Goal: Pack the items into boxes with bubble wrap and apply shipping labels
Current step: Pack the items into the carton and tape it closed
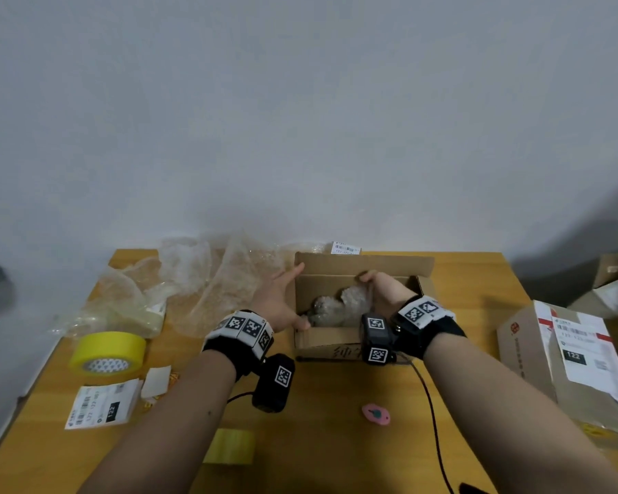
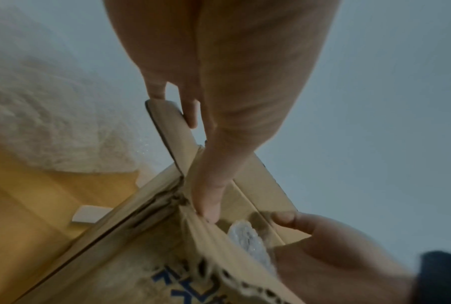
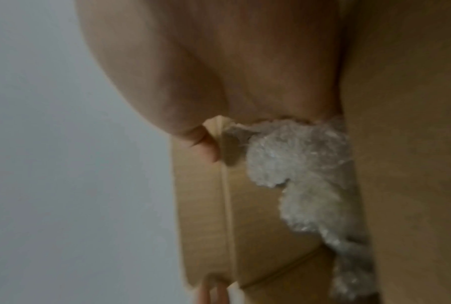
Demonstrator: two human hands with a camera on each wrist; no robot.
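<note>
An open brown cardboard box (image 1: 336, 339) stands on the wooden table, its lid flap raised at the back. Inside lies a bubble-wrapped item (image 1: 330, 307). My right hand (image 1: 379, 285) reaches into the box with its fingers curled over the right end of that bundle. The right wrist view shows the bubble-wrapped item (image 3: 297, 160) coming out from under my palm, against the box (image 3: 206, 205). My left hand (image 1: 286, 297) lies against the box's left wall with straight fingers. In the left wrist view its thumb (image 2: 208, 205) presses on the wall's top edge of the box (image 2: 146, 246).
Loose bubble wrap sheets (image 1: 200, 276) cover the table's back left. A yellow tape roll (image 1: 108, 352) and shipping labels (image 1: 101, 404) lie at the left. A sealed, labelled box (image 1: 567, 358) stands at the right. A pink object (image 1: 376, 413) and a yellow tape strip (image 1: 229, 445) lie near me.
</note>
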